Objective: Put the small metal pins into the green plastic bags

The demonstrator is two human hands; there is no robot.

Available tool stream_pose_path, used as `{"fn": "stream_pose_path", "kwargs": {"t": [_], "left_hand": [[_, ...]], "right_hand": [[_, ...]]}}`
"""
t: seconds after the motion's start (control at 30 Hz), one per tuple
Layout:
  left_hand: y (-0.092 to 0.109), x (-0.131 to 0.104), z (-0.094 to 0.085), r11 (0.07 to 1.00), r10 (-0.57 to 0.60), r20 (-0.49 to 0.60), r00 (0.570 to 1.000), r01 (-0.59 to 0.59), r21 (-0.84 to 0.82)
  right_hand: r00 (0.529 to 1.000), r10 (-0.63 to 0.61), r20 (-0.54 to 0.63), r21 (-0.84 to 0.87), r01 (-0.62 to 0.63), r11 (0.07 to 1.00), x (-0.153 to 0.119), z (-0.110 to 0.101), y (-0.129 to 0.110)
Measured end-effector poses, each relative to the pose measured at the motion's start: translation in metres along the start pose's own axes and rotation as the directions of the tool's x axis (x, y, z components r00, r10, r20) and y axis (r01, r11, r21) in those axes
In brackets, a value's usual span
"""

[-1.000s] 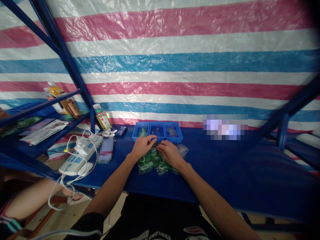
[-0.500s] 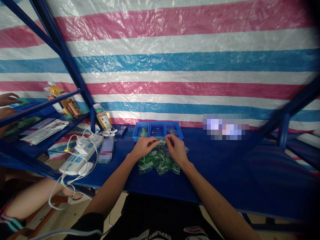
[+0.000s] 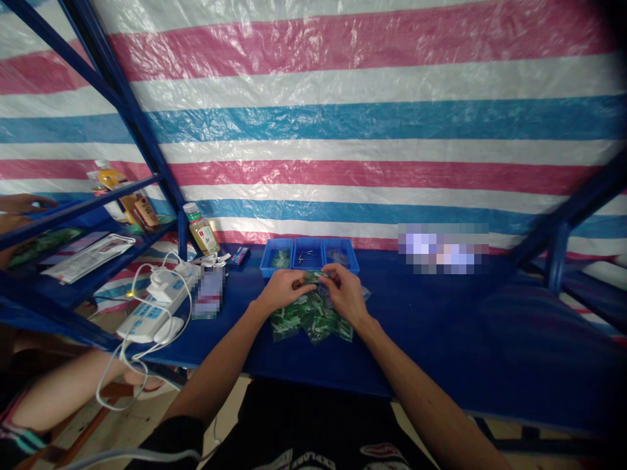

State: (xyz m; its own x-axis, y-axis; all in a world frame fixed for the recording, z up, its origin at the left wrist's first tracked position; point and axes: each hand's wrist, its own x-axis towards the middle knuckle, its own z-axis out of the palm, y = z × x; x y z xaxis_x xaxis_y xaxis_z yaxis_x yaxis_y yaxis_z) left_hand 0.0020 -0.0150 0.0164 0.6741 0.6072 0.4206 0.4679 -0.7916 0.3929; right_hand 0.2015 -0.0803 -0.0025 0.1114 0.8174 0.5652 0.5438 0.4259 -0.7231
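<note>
Between my fingertips is a small clear packet with green contents [image 3: 315, 277]. My left hand [image 3: 284, 289] is closed on its left side, thumb stretched toward the middle. My right hand [image 3: 345, 291] pinches the packet's right side. Below both hands lies a pile of similar green packets [image 3: 316, 321] on the blue table [image 3: 441, 326]. Just beyond my fingers stand three joined blue bins [image 3: 265, 258]. Clear packets lie in the left bin, a few thin metal pieces in the middle one, and small dim items in the right one.
To the left are a white power strip [image 3: 142, 320] with tangled cables, a blurred-out flat object [image 3: 209, 292], a drink bottle [image 3: 202, 230] and a small dark box [image 3: 239, 256]. A blue frame post [image 3: 142, 143] rises there. Beyond it, a co-worker's hand [image 3: 22, 203] shows.
My fingers have come closer together over the packet, the left thumb reaching further right. At the far left, the co-worker's hand has shifted slightly right and down.
</note>
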Motion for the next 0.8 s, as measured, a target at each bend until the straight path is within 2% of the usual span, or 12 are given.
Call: {"fn": "stream_pose_path", "kwargs": {"t": [0.1,0.23,0.5,0.67,0.8], "left_hand": [[-0.003,0.0,0.002,1.0,0.022,-0.002,1.0,-0.022,0.009],[-0.004,-0.001,0.001,0.999,0.034,-0.002,0.999,-0.034,-0.007],[0.007,0.0,-0.006,0.993,0.077,-0.064,0.995,-0.082,-0.084],[0.006,0.002,-0.006,0.984,0.086,-0.099,0.991,-0.1,-0.15],[0.006,0.001,-0.005,0.987,0.076,-0.075,0.994,-0.086,-0.139]], "right_hand": [[1.0,0.006,0.012,0.018,-0.007,1.0,0.001,-0.002,-0.002],[0.998,-0.049,0.05,-0.025,0.05,0.998,0.003,-0.005,-0.005],[0.988,-0.118,0.104,-0.045,0.123,0.991,0.005,-0.008,-0.008],[0.992,-0.072,0.107,-0.069,0.08,0.994,0.003,-0.003,-0.005],[0.99,-0.065,0.121,-0.104,0.078,0.992,0.001,0.001,0.0]]}}
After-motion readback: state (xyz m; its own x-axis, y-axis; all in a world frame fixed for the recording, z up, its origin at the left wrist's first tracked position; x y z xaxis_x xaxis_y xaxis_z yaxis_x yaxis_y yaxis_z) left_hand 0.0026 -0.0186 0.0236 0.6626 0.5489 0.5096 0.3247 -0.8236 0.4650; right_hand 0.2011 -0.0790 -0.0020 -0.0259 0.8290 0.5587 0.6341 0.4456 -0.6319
